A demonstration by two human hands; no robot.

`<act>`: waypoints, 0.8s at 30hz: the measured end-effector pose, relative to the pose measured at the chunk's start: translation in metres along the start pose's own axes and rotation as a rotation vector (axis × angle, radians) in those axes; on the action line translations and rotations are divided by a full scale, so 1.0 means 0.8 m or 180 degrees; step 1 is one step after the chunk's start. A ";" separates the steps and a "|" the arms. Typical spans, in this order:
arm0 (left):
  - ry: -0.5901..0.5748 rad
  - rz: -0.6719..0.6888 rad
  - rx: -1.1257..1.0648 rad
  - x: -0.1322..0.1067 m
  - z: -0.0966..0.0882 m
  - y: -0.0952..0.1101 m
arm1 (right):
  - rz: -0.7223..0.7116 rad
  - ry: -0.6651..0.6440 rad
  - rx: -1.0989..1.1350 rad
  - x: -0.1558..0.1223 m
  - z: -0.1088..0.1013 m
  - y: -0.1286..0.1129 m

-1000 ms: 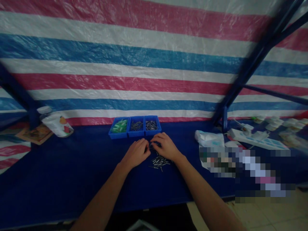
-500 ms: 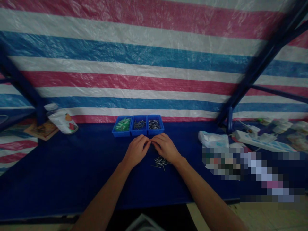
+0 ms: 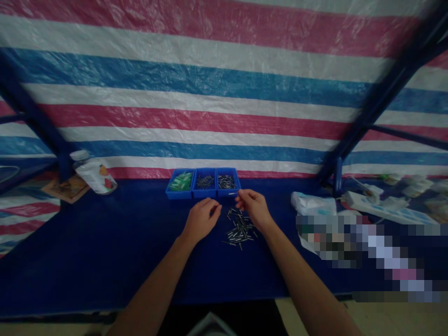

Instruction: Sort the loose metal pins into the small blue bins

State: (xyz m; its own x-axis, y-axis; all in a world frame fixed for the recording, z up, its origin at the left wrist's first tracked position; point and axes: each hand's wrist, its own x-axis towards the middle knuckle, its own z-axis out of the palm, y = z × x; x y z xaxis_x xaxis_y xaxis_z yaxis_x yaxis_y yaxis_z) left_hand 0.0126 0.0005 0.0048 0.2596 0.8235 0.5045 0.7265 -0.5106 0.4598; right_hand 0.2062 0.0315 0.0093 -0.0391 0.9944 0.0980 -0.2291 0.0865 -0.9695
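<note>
My right hand (image 3: 255, 207) pinches a thin, light-tipped metal pin (image 3: 232, 193), which points left in front of the rightmost blue bin (image 3: 228, 192). Beneath that hand lies a loose pile of slim metal pins (image 3: 241, 229) on the blue table. My left hand (image 3: 203, 218) is closed, thumb and forefinger together, left of the pile; whatever its fingertips hold, if anything, cannot be made out. Small metal pieces fill the rightmost bin and the middle blue bin (image 3: 205, 192). Green translucent pieces (image 3: 182, 181) lie in the left blue bin (image 3: 179, 195).
A white-labelled bottle (image 3: 95, 175) leans at the back left beside a brown flat piece (image 3: 66, 188). On the right are a plastic packet (image 3: 313, 204) and a white power strip (image 3: 388, 209) with plugs. A striped sheet (image 3: 217, 98) hangs behind the blue table (image 3: 115, 252).
My hands were together at the fingertips; now they are apart. The right hand has shifted right with the pin in its fingers, uncovering more of the pile.
</note>
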 end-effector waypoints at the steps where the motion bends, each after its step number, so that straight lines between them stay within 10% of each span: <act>1: -0.0039 -0.0021 0.0010 0.000 0.000 0.000 | 0.0058 -0.0023 -0.0055 -0.001 0.001 -0.002; 14: -0.0514 0.0313 0.0188 -0.001 0.008 -0.007 | -0.0205 0.0325 -0.1100 0.015 -0.002 0.008; 19: -0.0766 0.0450 0.0383 -0.004 0.016 -0.011 | -0.1295 -0.0634 -0.3192 -0.002 -0.013 0.012; 24: -0.0765 0.0426 0.0369 -0.005 0.019 -0.015 | -0.1149 -0.1148 -0.4075 -0.015 -0.010 0.016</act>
State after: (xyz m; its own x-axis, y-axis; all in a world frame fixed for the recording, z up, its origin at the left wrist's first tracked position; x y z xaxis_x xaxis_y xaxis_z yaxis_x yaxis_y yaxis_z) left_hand 0.0127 0.0069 -0.0138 0.4911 0.7928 0.3610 0.7399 -0.5983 0.3075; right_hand 0.2117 0.0215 -0.0062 -0.4621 0.8516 0.2475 0.7586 0.5241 -0.3870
